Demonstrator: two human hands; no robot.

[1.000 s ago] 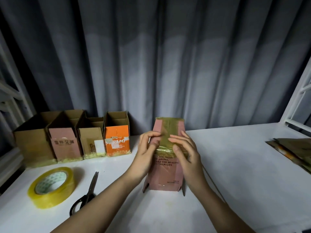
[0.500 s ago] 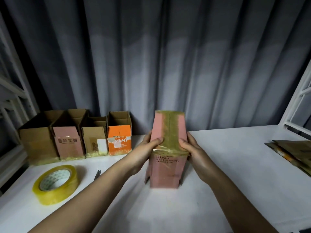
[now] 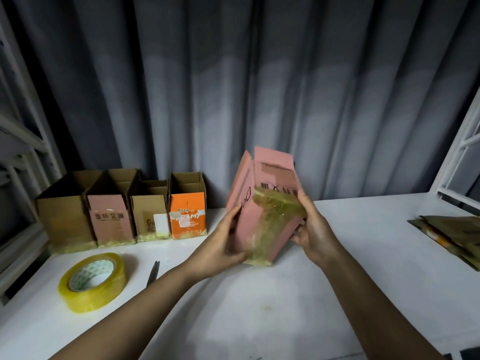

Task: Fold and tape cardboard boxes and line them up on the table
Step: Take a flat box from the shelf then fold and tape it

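I hold a pink cardboard box (image 3: 270, 188) in the air above the white table (image 3: 259, 307), tilted, with its yellow-taped end turned toward me and its flaps pointing up and away. My left hand (image 3: 220, 245) grips its left side and lower edge. My right hand (image 3: 314, 227) grips its right side, fingers curled behind it. Several finished open boxes stand in a row at the back left: a brown box (image 3: 65, 214), a pink box (image 3: 109, 219), a small brown box (image 3: 150, 211) and an orange box (image 3: 187, 211).
A roll of yellow tape (image 3: 92, 280) lies at the front left, with scissors (image 3: 153, 272) beside it, partly hidden by my left forearm. Flat cardboard sheets (image 3: 452, 235) lie at the right edge. A grey curtain hangs behind, white frames at both sides.
The pink box stood on the table with its taped end up; I have lifted it and tipped it over, so the taped end now faces me and the flaps point up.
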